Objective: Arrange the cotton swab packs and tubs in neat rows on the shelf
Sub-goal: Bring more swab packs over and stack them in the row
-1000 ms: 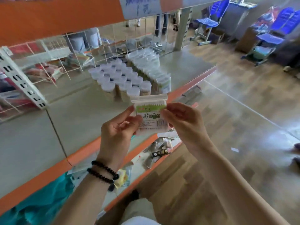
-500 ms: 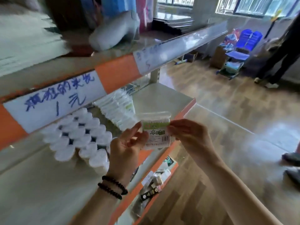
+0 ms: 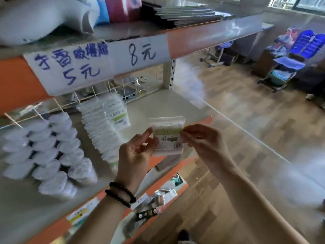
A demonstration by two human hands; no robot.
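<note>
One swab pack is pinched between left hand and right hand; placing at the pack row front is judged next.

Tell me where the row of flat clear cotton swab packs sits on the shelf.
In the head view, the row of flat clear cotton swab packs stands mid-shelf, just right of the white-topped round tubs and left of the single pack held up in both hands.

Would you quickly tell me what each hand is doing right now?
Left hand: pinching the left edge of the cotton swab pack.
Right hand: pinching the pack's right edge.
</note>
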